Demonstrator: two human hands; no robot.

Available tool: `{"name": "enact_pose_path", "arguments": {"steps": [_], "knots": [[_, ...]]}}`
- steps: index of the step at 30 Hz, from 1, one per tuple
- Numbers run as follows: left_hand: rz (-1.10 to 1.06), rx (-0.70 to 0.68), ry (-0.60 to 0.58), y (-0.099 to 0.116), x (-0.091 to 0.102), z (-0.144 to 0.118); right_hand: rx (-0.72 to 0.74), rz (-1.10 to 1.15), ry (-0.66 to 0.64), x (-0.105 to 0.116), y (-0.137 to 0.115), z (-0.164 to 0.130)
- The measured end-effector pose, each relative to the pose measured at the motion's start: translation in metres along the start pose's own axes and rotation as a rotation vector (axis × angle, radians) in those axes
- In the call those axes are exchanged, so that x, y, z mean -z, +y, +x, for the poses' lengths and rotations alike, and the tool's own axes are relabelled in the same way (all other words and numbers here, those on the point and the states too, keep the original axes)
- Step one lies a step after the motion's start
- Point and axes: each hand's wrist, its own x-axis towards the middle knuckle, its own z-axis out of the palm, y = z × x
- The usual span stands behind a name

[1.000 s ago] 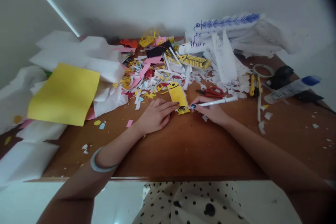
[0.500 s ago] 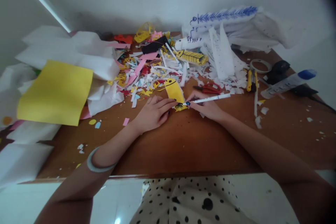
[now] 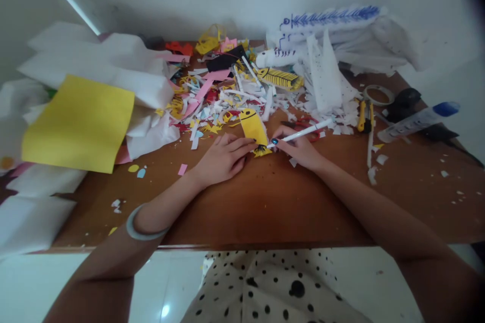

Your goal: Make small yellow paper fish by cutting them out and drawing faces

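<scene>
A yellow fish cutout [image 3: 252, 127] lies on the brown table, with black lines at its head and a fan of black strokes at its tail. My left hand [image 3: 224, 157] rests on the table, its fingers stretched out and their tips pressing the cutout's left side near the tail. In my right hand [image 3: 297, 150] a white marker pen [image 3: 307, 131] is pinched, its tip at the tail's right side. Behind that hand, red-handled scissors [image 3: 308, 126] lie partly hidden.
Paper scraps [image 3: 227, 96] heap along the back. A yellow sheet [image 3: 78, 123] lies on white foam at left. At right are a box cutter [image 3: 362, 116], a tape roll [image 3: 379, 95] and a glue bottle [image 3: 419, 121]. Another striped yellow fish [image 3: 279, 78] sits among the scraps.
The marker's back end has swung up, so the pen slants more steeply. My left hand still presses the cutout. The whole view has shifted slightly.
</scene>
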Motion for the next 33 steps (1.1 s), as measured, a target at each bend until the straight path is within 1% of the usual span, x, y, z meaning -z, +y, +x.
{"name": "enact_pose_path", "arguments": {"steps": [6, 10, 14, 16, 19, 21, 24, 27, 30, 33], "knots": [[-0.013, 0.002, 0.006, -0.0008, -0.0005, -0.0008, -0.017, -0.042, -0.052, -0.0005, -0.0012, -0.0001], [-0.014, 0.008, -0.003, 0.0002, 0.0003, -0.0006, -0.002, 0.009, -0.017, -0.0009, 0.002, -0.0003], [-0.026, 0.01, -0.008, 0.0021, 0.0014, 0.0004, -0.019, -0.028, -0.048, -0.001, 0.0044, -0.0001], [-0.029, 0.017, -0.005, 0.0024, 0.0017, 0.0006, -0.027, -0.037, -0.042, -0.0004, 0.0041, -0.0002], [-0.03, 0.016, -0.004, 0.0019, 0.0018, 0.0002, 0.015, -0.01, -0.02, -0.0003, 0.0031, 0.0001], [-0.033, 0.012, -0.004, 0.0015, 0.0019, 0.0, 0.028, -0.03, -0.024, -0.0004, 0.0032, 0.0002], [-0.04, 0.017, -0.007, 0.0014, 0.0018, 0.0, -0.008, -0.098, -0.038, 0.0002, 0.0038, -0.0006], [-0.041, 0.016, -0.012, 0.0018, 0.0015, 0.0002, -0.038, -0.08, -0.026, 0.0009, 0.0024, -0.0019], [-0.034, 0.01, -0.01, 0.002, 0.0012, 0.0002, -0.011, -0.029, -0.016, 0.0004, -0.0007, -0.0017], [-0.028, 0.009, -0.009, 0.0018, 0.0011, -0.0001, 0.026, -0.044, -0.033, 0.0, -0.0014, -0.001]]}}
